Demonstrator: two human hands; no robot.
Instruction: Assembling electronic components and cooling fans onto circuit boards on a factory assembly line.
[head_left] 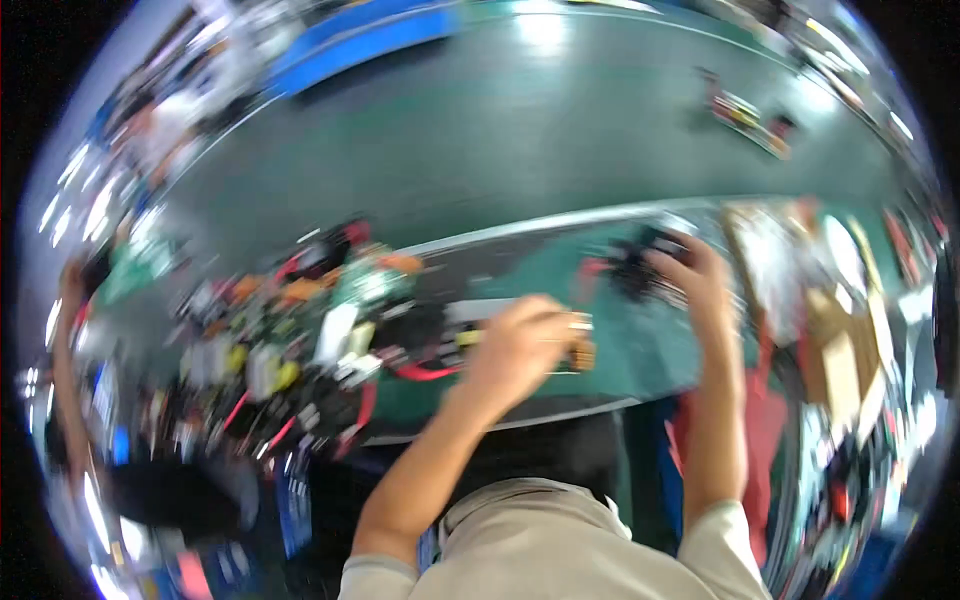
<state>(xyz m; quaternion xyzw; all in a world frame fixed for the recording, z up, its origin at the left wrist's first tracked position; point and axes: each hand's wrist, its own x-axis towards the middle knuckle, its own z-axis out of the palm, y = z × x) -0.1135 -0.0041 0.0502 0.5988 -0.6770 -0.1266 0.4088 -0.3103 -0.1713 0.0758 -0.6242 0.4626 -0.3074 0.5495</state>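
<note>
My left hand [522,348] is closed over the middle of a green-topped table [640,365]. Between its fingertips is a small orange-brown and yellow piece [581,352], whose kind is too blurred to make out. A red strap [425,373] and a pale flat strip [475,310] lie beside this hand. To the right, my right hand [695,270] curls its thumb and fingers on a black tangled bundle [640,265], smeared by motion. A small reddish piece [590,272] shows at the bundle's left side.
A mixed heap of small parts [290,330] covers the table's left side. Cardboard boxes [835,350] and a clear plastic bag [775,255] stand at the right. Beyond the table are a blue bin [365,42] and a low cart [745,120]. Another person's arm [68,350] shows far left.
</note>
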